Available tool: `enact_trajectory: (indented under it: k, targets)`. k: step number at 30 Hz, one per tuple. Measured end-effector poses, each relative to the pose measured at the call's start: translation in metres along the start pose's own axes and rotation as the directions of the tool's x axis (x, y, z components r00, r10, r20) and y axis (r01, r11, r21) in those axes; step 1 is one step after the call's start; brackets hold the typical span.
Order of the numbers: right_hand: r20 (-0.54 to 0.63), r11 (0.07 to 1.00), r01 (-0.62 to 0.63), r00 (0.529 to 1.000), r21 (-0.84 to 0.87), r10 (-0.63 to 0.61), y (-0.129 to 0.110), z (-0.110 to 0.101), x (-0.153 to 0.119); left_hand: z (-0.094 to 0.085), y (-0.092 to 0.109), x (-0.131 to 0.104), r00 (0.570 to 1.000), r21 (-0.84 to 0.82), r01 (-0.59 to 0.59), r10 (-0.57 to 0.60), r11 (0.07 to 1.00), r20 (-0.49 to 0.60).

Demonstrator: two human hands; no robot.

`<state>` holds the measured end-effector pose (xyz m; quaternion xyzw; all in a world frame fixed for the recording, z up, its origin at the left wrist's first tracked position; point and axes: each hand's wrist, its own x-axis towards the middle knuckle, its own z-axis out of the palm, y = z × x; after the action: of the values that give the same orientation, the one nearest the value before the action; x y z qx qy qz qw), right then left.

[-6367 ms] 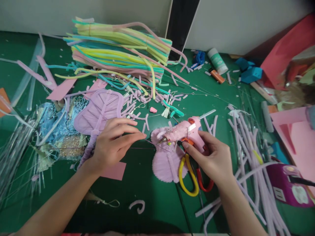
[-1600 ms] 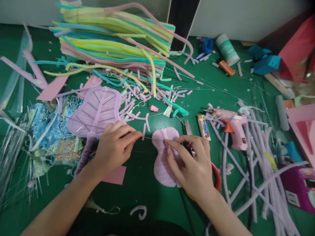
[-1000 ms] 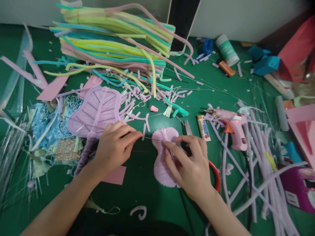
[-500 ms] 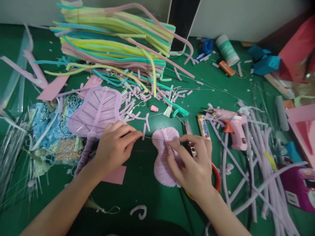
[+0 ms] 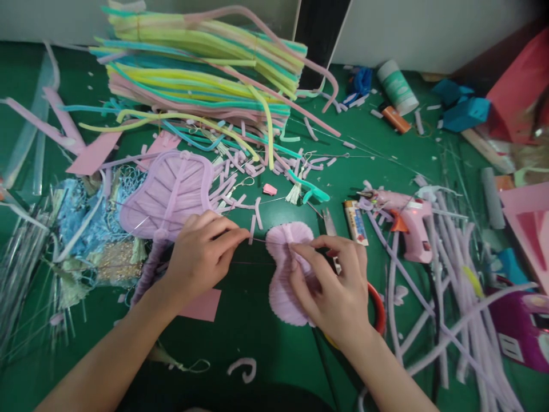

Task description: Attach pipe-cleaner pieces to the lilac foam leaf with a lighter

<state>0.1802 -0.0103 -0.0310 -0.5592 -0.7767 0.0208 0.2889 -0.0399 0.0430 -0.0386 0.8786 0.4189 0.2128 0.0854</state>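
Note:
A thin dark strand, thread or wire, runs from the fingertips of my left hand [image 5: 203,246] across to the lilac pipe-cleaner piece [image 5: 281,300]. My left hand is closed in a pinch on that strand. Over the upper right of the fuzzy, narrow-waisted piece, the thumb and index finger of my right hand [image 5: 337,280] pinch at the strand's other end and touch the piece. Part of the piece is hidden under these fingers. Behind my left wrist lies a lilac leaf-shaped fan [image 5: 171,183] with a wrapped handle.
A bundle of coloured pipe cleaners [image 5: 197,63] lies at the back. Scissors [image 5: 376,309] sit partly under my right hand. On the right are a pink glue gun [image 5: 403,217] and loose lilac stems [image 5: 467,309]. Blue netting [image 5: 83,220] is at left, with lilac offcuts [image 5: 231,177] mid-table.
Almost nothing differs. The whole view has shifted very slightly, and both hands keep their pinch on the strand over the same lilac piece.

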Motion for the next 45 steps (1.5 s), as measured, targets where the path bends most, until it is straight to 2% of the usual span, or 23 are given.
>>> enact_trajectory:
  k: [5, 16, 25, 31, 38, 45]
  targets:
    - [0.016, 1.0, 0.002, 1.0, -0.006, -0.002, -0.0001, 0.0004, -0.0003, 0.0007, 0.0003, 0.0005, 1.0, 0.008, 0.002, -0.002, 1.0, -0.008]
    - [0.083, 1.0, 0.02, 0.996, -0.021, -0.018, 0.0005, 0.0019, 0.0002, -0.0013, 0.003, 0.0047, 0.998, 0.015, 0.043, -0.044, 0.999, 0.046]
    - [0.083, 0.999, 0.022, 0.996, -0.032, -0.02, 0.0001, 0.0016, -0.0001, -0.0022, 0.0043, 0.0064, 0.997, 0.028, 0.044, -0.046, 0.999, 0.064]
    - [0.147, 0.998, 0.045, 0.988, -0.039, -0.039, 0.0005, 0.002, 0.0003, -0.003, 0.0056, 0.0077, 0.996, 0.054, 0.037, -0.041, 0.998, 0.076]
    - [0.156, 0.998, 0.047, 0.987, -0.045, -0.04, 0.0007, 0.0019, 0.0011, -0.0033, 0.005, 0.0073, 0.996, 0.048, 0.037, -0.041, 0.998, 0.085]
    - [0.215, 0.995, 0.082, 0.974, -0.061, -0.067, 0.0001, 0.0024, 0.0032, -0.0039, 0.0056, 0.0078, 0.996, 0.052, 0.032, -0.036, 0.998, 0.08]
